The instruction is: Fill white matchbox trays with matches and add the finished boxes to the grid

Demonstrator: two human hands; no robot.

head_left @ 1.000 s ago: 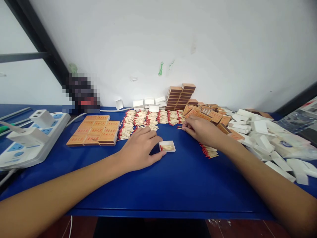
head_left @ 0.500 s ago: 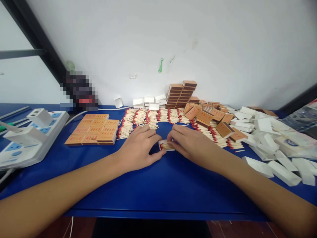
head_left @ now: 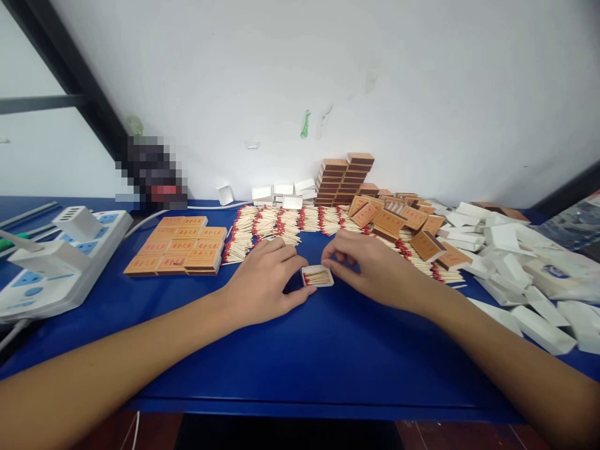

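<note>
A small white matchbox tray [head_left: 330,282] sits on the blue table, with red-tipped matches [head_left: 316,277] lying in it. My left hand [head_left: 269,278] grips the tray's left end between thumb and fingers. Just beyond the opposite end, my right hand [head_left: 370,265] has its fingers curled, thumb and index tips close together by the tray's upper right corner. No match shows between those tips. Behind both hands run several heaps of loose matches [head_left: 266,220], partly hidden by my fingers.
Filled orange matchboxes [head_left: 175,245] lie in a block at left, beside a white power strip [head_left: 70,281]. Orange boxes are stacked [head_left: 344,180] against the wall, and more sleeves [head_left: 390,220] are piled right of them. White trays [head_left: 544,328] and a tissue pack [head_left: 557,272] lie far right.
My right hand has drawn back from over the matches to the tray's right side, uncovering the tray. The left hand keeps its hold.
</note>
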